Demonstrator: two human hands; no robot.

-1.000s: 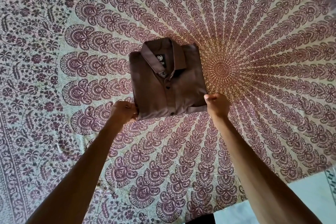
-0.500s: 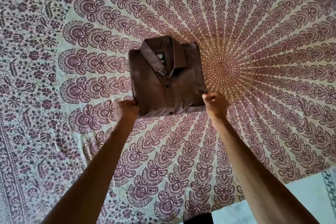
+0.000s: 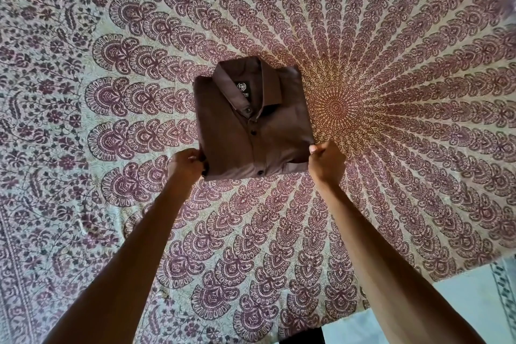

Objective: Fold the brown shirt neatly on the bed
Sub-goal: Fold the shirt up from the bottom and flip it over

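The folded shirt (image 3: pixel 252 126), likely soft, light and prone to slumping, lies on the bed (image 3: pixel 111 64), pinched at its near corners by left hand (image 3: pixel 185 165) and right hand (image 3: pixel 325 162).

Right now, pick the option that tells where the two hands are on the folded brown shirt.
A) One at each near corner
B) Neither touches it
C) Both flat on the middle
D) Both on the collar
A: the left hand grips the near left corner of the brown shirt, and the right hand grips its near right corner.
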